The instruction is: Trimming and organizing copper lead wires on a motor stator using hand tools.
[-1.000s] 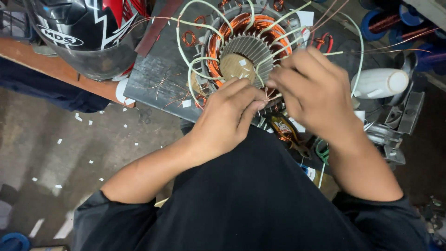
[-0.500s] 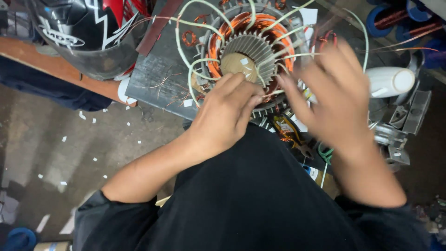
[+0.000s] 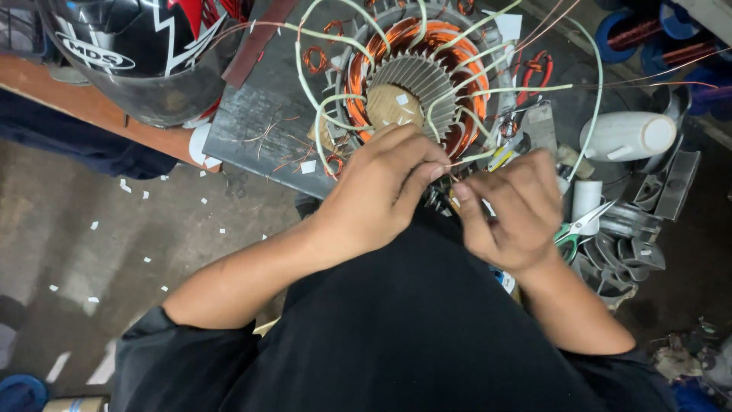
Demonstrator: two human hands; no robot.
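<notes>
Since half a second ago the right hand [image 3: 509, 210] has been drawn back from a raised, blurred spread over the right side of the motor stator [image 3: 415, 84] and is now settled low at its near edge, the fingers curled narrow in a pinch on a thin copper wire [image 3: 465, 162] that runs up and to the right. Little has been changed at the left hand [image 3: 381, 191]: it is kept at the near rim of the stator, fingers bunched together, their tips meeting those of the right hand at the same strand (whether the wire is actually gripped by it cannot be told). From this it is judged that the reach has been finished and that fine work on a single lead is now being done between both sets of fingertips. The stator lies on a grey metal plate [image 3: 252, 122] at the far middle of the scene, its copper windings ringed by pale sleeved leads [image 3: 309, 72] looping outward. A black helmet [image 3: 130, 53] is seen far left, a white bottle [image 3: 629, 136] far right, and green-handled scissors [image 3: 579, 229] just right of the right hand.
</notes>
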